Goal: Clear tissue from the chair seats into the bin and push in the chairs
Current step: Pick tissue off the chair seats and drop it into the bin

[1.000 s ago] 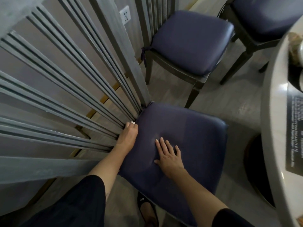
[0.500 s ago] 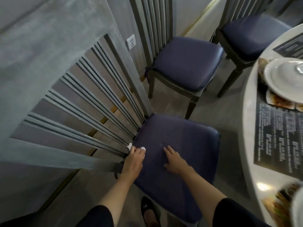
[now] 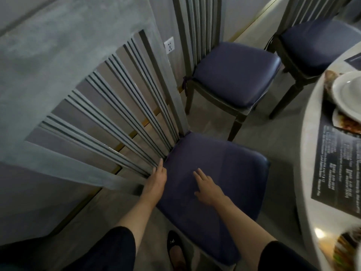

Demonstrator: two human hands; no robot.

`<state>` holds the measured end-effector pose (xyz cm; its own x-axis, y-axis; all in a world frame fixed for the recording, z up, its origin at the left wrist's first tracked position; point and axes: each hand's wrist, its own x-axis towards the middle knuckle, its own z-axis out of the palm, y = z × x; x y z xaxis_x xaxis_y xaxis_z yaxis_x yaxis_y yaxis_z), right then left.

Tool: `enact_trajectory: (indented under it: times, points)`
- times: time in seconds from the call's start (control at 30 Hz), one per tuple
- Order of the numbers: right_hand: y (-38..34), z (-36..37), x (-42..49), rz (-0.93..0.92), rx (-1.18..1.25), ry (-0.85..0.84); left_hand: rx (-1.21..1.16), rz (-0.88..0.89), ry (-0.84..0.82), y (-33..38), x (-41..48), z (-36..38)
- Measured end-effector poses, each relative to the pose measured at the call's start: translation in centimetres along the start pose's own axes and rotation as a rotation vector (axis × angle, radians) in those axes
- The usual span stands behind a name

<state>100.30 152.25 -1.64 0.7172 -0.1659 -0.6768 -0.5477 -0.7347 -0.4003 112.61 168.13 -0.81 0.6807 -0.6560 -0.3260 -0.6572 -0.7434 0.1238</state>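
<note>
Left hand (image 3: 156,181) lies at the rear left corner of the seat cushion (image 3: 230,167) of the near chair (image 3: 58,75), fingers stretched against the base of the back slats (image 3: 109,132). Whether they pinch any tissue cannot be told. Right hand (image 3: 209,189) rests flat on the cushion, fingers straight, holding nothing. The chair stands pulled out, apart from the round table (image 3: 312,173). On the table a white plate (image 3: 349,92) sits with brownish food showing at its edges, near a dark printed mat (image 3: 340,169).
</note>
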Motion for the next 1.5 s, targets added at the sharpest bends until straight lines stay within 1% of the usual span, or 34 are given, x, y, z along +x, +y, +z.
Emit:
enact_trajectory:
  times: [0.1, 0.17, 0.23, 0.33, 0.53, 0.6, 0.7, 0.8, 0.83, 0.9, 1.0, 1.07, 1.13, 1.2, 1.37, 1.5]
  points:
    - [-0.6, 1.9, 1.1, -0.028, -0.029, -0.024, 0.058, -0.058, -0.094, -1.2, 2.6, 0.6]
    - [-1.3, 2.8, 1.8, -0.011, -0.085, -0.019, 0.052, -0.048, -0.181, -2.0, 3.9, 1.6]
    - [-1.9, 3.4, 2.6, 0.03, -0.184, 0.007, 0.054, -0.021, -0.216, -2.4, 4.5, 2.8]
    - [-1.8, 4.1, 3.4, 0.041, -0.276, 0.042, 0.101, -0.028, -0.167, -2.3, 4.8, 3.9]
    - [-0.9, 3.8, 3.7, 0.017, -0.212, 0.003, 0.069, -0.052, -0.018, -2.5, 3.9, 4.5]
    - [-1.0, 3.3, 3.9, 0.016, -0.204, -0.04, 0.006, -0.026, 0.02, -2.5, 3.0, 4.0]
    - [-1.1, 1.9, 3.9, 0.004, -0.18, -0.113, -0.148, 0.04, 0.085, -2.1, 1.4, 2.7]
    - [-1.1, 0.0, 2.8, -0.01, -0.11, -0.108, -0.226, 0.079, 0.152, -0.8, 0.0, 0.6]
    - [-1.1, -0.5, 2.1, -0.001, -0.062, -0.071, -0.252, 0.091, 0.18, -0.1, -0.5, -0.3]
    - [-1.2, -1.5, 0.2, 0.043, 0.03, 0.062, -0.299, 0.117, 0.231, 1.5, -1.3, -2.4]
    - [-1.4, -3.2, -3.7, 0.098, 0.042, 0.317, -0.315, 0.165, 0.284, 4.0, -2.4, -4.9]
    - [-1.4, -4.1, -6.4, 0.136, 0.05, 0.462, -0.309, 0.233, 0.306, 5.5, -2.6, -6.4]
    - [-1.2, -4.4, -9.0, 0.179, 0.074, 0.526, -0.282, 0.328, 0.33, 7.0, -2.5, -7.8]
    - [-1.1, -3.8, -11.5, 0.217, 0.098, 0.554, -0.228, 0.446, 0.363, 8.4, -2.5, -9.2]
    - [-2.9, 0.2, -17.5, 0.387, 0.143, 0.672, -0.056, 0.788, 0.4, 10.7, -3.9, -11.4]
    - [-5.0, 3.0, -21.7, 0.509, 0.2, 0.819, -0.019, 0.994, 0.345, 12.1, -5.9, -11.4]
